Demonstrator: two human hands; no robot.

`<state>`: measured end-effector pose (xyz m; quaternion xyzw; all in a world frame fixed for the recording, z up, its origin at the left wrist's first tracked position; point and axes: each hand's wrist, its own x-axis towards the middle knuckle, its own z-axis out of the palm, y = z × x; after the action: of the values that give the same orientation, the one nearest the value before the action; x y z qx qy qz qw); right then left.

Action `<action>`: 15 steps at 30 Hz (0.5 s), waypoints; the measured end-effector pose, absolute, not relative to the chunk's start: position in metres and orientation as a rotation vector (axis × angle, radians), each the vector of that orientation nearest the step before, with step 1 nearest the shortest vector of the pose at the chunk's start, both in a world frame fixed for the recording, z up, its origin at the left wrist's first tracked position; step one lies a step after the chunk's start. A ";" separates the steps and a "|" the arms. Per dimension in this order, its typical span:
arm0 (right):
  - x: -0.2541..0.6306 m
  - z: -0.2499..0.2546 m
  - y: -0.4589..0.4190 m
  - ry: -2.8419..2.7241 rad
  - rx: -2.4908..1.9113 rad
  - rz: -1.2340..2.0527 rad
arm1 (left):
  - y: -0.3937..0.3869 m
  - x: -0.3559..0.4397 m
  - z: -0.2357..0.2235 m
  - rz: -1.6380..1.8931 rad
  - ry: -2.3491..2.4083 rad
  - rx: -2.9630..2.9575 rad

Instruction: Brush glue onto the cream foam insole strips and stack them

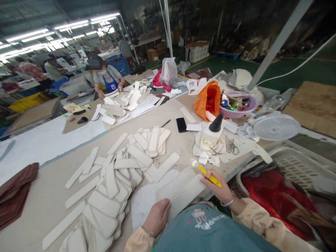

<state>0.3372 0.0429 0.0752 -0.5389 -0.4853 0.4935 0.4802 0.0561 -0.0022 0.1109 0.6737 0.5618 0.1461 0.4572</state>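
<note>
My right hand is closed around a yellow-handled brush, whose tip carries white, pasty stuff. Its fingers are near the far end of a long off-white strip. At the near end of that strip, my left hand has its fingers together, pressing or pinching its edge. Another pale strip lies beside it on a white sheet. To the left spreads a large heap of off-white rounded strips. A white glue bottle with a black nozzle stands beyond my right hand.
A black phone, scissors, a white fan, an orange bag and a purple basin lie beyond. Brown pieces are stacked left. A white basket stands right. A co-worker handles strips across the table.
</note>
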 end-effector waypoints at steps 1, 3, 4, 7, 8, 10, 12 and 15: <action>0.337 0.072 0.040 -1.197 -1.343 1.166 | -0.008 0.056 0.105 0.387 1.401 1.564; 0.338 0.064 0.037 -1.246 -1.386 1.098 | -0.019 0.054 0.093 0.453 1.415 1.313; 0.338 0.060 0.036 -1.285 -1.405 1.072 | -0.024 0.051 0.087 0.487 1.403 1.174; 0.339 0.046 0.038 -1.433 -1.458 1.004 | -0.037 0.041 0.069 0.611 1.386 0.834; 0.338 0.042 0.040 -1.484 -1.468 0.986 | -0.039 0.038 0.063 0.655 1.419 0.758; 0.335 0.037 0.046 -1.597 -1.474 0.963 | -0.038 0.032 0.052 0.732 1.549 0.660; 0.330 0.033 0.055 -1.702 -1.482 0.921 | -0.031 0.028 0.043 0.750 1.722 0.643; 0.322 0.029 0.071 -1.805 -1.520 0.835 | -0.016 0.026 0.032 0.695 1.904 0.699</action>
<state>0.3216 0.0705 0.0295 -0.5765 -0.6847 0.3167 0.3138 0.0263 -0.0155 0.0316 0.2864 0.7798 0.2846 0.4784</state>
